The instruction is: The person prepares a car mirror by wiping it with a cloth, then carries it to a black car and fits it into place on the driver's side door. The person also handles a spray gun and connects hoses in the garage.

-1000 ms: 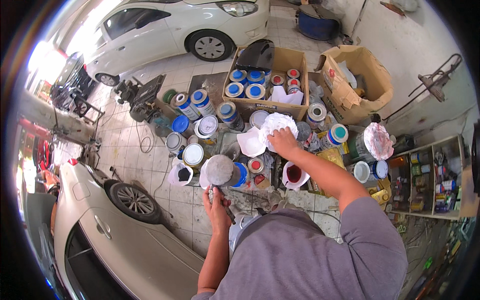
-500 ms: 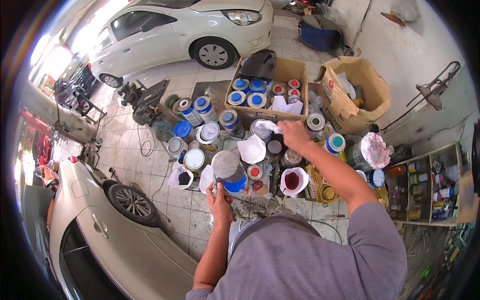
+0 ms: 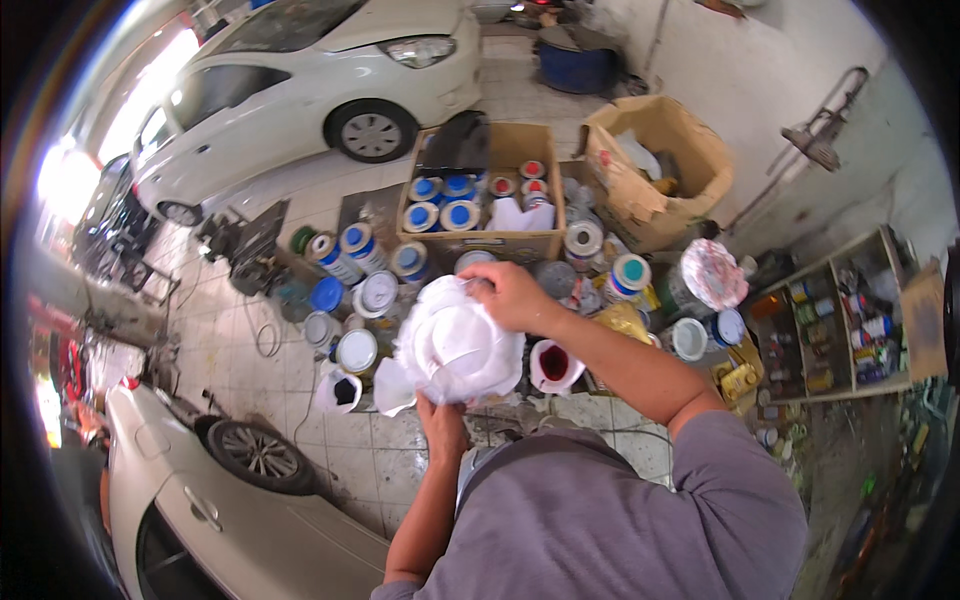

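Observation:
A thin white cloth (image 3: 465, 340) is spread out in front of me, over the cans. My right hand (image 3: 515, 298) pinches it at its upper right edge. Below the cloth's lower edge, my left hand (image 3: 442, 428) is closed around the grip of a spray gun; the cloth now hides the gun's grey round cup. White paper strainer cones lie around the cloth: one holds dark red liquid (image 3: 553, 366), another a black residue (image 3: 344, 391).
Paint cans (image 3: 357, 350) crowd both sides. A cardboard box (image 3: 556, 244) of blue- and red-capped cans stands ahead, with a torn carton (image 3: 700, 200) to its right. A shelf (image 3: 855, 330) is at right, a beige car (image 3: 230, 500) at left, a white car (image 3: 300, 120) beyond.
My right hand has moved left and brought the crumpled cloth over the spray gun's cup, where it is now spread. My left hand keeps its hold. The view has shifted slightly.

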The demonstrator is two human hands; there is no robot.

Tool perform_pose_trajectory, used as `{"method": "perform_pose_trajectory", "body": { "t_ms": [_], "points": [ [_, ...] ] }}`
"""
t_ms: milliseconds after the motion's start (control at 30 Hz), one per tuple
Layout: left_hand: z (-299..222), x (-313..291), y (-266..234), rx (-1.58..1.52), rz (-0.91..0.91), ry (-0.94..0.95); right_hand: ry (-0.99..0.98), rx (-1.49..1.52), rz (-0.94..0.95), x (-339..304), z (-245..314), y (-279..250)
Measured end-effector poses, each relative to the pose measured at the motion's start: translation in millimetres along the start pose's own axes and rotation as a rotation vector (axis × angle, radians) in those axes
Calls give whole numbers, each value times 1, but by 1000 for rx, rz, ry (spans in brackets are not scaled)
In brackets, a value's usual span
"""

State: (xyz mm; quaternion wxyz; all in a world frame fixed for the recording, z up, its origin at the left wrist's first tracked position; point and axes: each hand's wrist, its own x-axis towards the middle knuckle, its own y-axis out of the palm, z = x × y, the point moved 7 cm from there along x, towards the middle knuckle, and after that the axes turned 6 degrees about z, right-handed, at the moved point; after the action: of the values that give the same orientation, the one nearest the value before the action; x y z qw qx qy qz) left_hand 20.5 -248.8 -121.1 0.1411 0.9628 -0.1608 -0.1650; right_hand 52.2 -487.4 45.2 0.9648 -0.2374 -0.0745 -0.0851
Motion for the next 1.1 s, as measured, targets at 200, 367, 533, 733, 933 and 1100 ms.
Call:
{"method": "perform_pose_trajectory", "body": {
  "t_ms": [200,367,533,733,933,1100],
  "points": [
    [16,-19,1,-11,-8,-59,338,276,-145,-44,-60,-83],
    [-11,-40,8,-64,-56,-123,665,-769,-193,-92,-212,-186],
    [-20,-52,-30,-23,-161,8,494,-739,-201,-114,-262,-186],
    [-67,-67,-95,-81,-279,184,290,-887,-374,-97,-144,-235],
    [-103,-62,-186,-235,-317,183,13,-1066,-524,-36,100,-170],
    [-134,-65,-304,-120,-374,104,-217,-705,-438,13,196,-55]
  ]
}}
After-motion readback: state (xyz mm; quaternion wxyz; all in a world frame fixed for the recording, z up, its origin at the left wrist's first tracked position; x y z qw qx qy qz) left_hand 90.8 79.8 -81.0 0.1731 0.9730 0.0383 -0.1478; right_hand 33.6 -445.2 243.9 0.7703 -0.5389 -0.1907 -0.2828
